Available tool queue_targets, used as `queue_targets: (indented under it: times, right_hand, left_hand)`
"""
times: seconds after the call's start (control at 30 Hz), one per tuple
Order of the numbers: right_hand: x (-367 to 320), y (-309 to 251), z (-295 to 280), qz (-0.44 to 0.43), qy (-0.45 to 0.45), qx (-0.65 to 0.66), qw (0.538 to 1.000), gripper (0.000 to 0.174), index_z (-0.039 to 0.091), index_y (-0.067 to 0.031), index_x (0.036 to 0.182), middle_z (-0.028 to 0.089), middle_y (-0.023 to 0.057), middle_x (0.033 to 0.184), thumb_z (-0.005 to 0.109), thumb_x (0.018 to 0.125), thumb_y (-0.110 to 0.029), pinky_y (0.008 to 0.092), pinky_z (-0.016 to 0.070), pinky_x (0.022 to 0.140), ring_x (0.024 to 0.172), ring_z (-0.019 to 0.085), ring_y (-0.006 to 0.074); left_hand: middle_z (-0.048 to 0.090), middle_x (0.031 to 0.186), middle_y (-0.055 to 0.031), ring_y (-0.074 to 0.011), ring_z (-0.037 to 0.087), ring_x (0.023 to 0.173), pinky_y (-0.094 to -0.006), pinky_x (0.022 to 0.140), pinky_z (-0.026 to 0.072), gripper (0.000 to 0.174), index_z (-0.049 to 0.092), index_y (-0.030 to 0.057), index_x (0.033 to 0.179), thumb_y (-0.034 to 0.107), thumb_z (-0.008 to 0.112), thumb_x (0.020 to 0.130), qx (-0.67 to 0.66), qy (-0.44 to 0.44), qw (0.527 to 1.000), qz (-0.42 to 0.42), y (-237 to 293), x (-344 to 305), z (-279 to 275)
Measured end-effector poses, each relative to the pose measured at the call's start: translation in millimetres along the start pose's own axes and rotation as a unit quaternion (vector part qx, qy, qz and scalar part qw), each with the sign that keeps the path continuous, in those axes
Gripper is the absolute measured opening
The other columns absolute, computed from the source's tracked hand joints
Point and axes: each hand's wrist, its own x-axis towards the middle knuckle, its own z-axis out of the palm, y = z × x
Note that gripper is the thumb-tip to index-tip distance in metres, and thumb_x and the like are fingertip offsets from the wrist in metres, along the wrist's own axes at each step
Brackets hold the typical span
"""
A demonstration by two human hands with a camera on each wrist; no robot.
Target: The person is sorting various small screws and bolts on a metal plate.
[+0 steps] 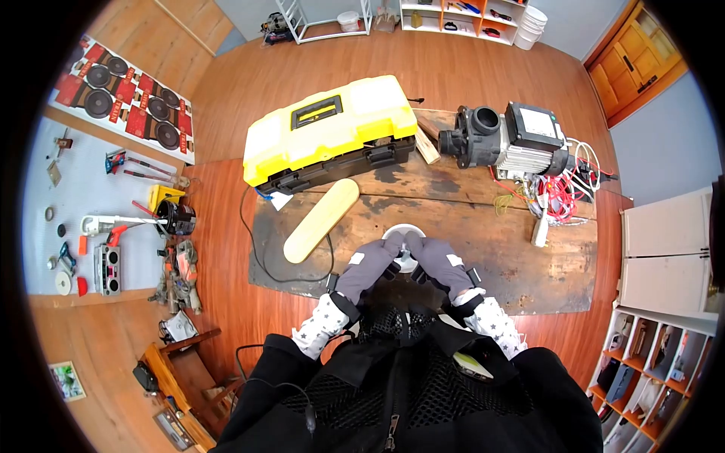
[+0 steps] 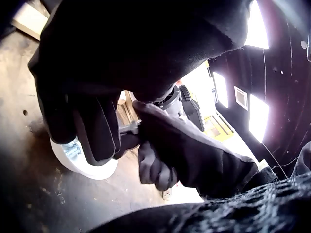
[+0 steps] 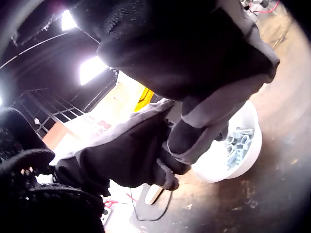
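Two gloved hands meet over a white bowl (image 1: 406, 265) near the table's front edge. The left hand (image 1: 370, 264) and right hand (image 1: 440, 263) have their fingertips together. In the left wrist view, the left hand (image 2: 92, 92) and right hand (image 2: 180, 145) pinch a small metal bolt (image 2: 129, 128) between them; its far end is hidden by the gloves. Bolts and nuts (image 3: 238, 146) lie in the bowl (image 3: 255, 141), seen in the right wrist view beside the right hand (image 3: 214, 104). The left hand (image 3: 126, 145) faces it with bent fingers.
On the wooden table (image 1: 483, 264), a yellow-lidded toolbox (image 1: 328, 130) stands at back left, with a yellow oval board (image 1: 322, 220) and black cable in front. A pump (image 1: 513, 140) and tangled wires (image 1: 557, 198) lie at back right.
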Motion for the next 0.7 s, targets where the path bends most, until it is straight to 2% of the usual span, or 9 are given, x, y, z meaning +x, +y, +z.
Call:
queue_targets:
  times: [0.07,0.13,0.2,0.27,0.4,0.47,0.53,0.6,0.7]
  right_hand:
    - [4.7,16.8,4.3,-0.001,0.013,0.028,1.000,0.070,0.069,0.0030,0.091,0.071,0.0197,0.075,0.037,0.101,-0.058,0.0413,0.0551,0.068,0.065,0.071,0.0336]
    - [-15.6,-2.7,-15.5,0.037,0.011,0.054,0.998,0.066,0.069,0.0015,0.095,0.072,0.0192,0.076,0.039,0.101,-0.056,0.0403,0.0553,0.065,0.061,0.070,0.0323]
    - [-19.7,10.1,-26.3,0.071,0.033,0.067,0.995,0.063,0.070,0.0003,0.100,0.072,0.0174,0.075,0.043,0.101,-0.056,0.0376,0.0549,0.063,0.061,0.070,0.0279]
    - [-8.8,29.3,-18.3,0.035,0.037,-0.002,0.999,0.060,0.070,-0.0002,0.104,0.072,0.0161,0.074,0.048,0.098,-0.056,0.0349,0.0546,0.062,0.060,0.070,0.0246]
    - [21.9,69.5,14.8,0.011,-0.017,0.025,0.999,0.057,0.072,-0.0004,0.102,0.073,0.0159,0.074,0.055,0.095,-0.055,0.0366,0.0550,0.061,0.062,0.071,0.0246]
    - [30.9,74.6,19.0,0.027,-0.002,0.050,0.998,0.058,0.071,0.0016,0.097,0.072,0.0128,0.073,0.055,0.097,-0.054,0.0350,0.0543,0.062,0.064,0.071,0.0212]
    - [-0.1,35.6,-6.4,0.036,0.008,0.065,0.997,0.055,0.071,0.0007,0.099,0.072,0.0154,0.074,0.054,0.097,-0.052,0.0387,0.0549,0.065,0.066,0.072,0.0248]
    - [-26.2,17.3,-22.5,-0.011,0.109,0.004,0.994,0.054,0.069,0.0023,0.097,0.071,0.0146,0.072,0.054,0.098,-0.050,0.0360,0.0550,0.061,0.063,0.071,0.0232]
    - [-54.8,-17.2,-43.7,0.049,0.080,0.107,0.990,0.051,0.068,0.0029,0.096,0.070,0.0125,0.069,0.057,0.098,-0.047,0.0328,0.0542,0.056,0.057,0.068,0.0192]
  left_hand:
    - [0.069,0.080,-0.0087,-0.0153,0.065,0.068,-0.0289,0.066,0.0528,0.073,0.068,-0.0037,0.106,0.067,0.056,0.093,-0.040,0.014,0.999,-0.009,-13.2,2.9,-4.0]
    - [0.069,0.081,-0.0083,-0.0152,0.064,0.068,-0.0287,0.065,0.0524,0.069,0.069,-0.0032,0.104,0.064,0.058,0.094,-0.050,0.112,0.992,0.015,-45.9,22.8,-9.1]
    - [0.069,0.081,-0.0084,-0.0146,0.064,0.068,-0.0284,0.065,0.0522,0.066,0.069,-0.0028,0.101,0.062,0.061,0.093,-0.073,0.106,0.991,-0.021,-38.5,14.4,-16.8]
    - [0.071,0.082,-0.0124,-0.0258,0.068,0.077,-0.0361,0.073,0.0509,0.070,0.072,-0.0018,0.103,0.065,0.054,0.092,0.113,0.069,0.989,-0.059,-49.0,24.8,-22.3]
    - [0.074,0.091,-0.0127,-0.0222,0.069,0.082,-0.0334,0.078,0.0526,0.070,0.071,-0.0033,0.111,0.063,0.059,0.093,0.176,0.041,0.983,-0.005,-63.6,49.1,-5.4]
    - [0.073,0.081,-0.0141,-0.0274,0.070,0.077,-0.0372,0.074,0.0516,0.067,0.074,-0.0002,0.100,0.063,0.053,0.093,0.158,0.031,0.987,-0.030,-47.7,46.6,3.6]
    - [0.073,0.079,-0.0142,-0.0257,0.070,0.076,-0.0362,0.073,0.0521,0.067,0.074,-0.0011,0.098,0.062,0.054,0.093,0.116,0.041,0.992,-0.003,-34.0,37.2,5.8]
    - [0.072,0.080,-0.0063,-0.0159,0.066,0.072,-0.0299,0.067,0.0497,0.061,0.074,-0.0035,0.100,0.056,0.061,0.094,0.035,0.031,0.999,-0.014,-6.6,8.7,4.9]
    - [0.069,0.071,-0.0038,-0.0114,0.061,0.064,-0.0274,0.059,0.0471,0.056,0.074,-0.0020,0.092,0.053,0.063,0.094,0.022,0.040,0.999,-0.005,27.8,-18.7,7.0]
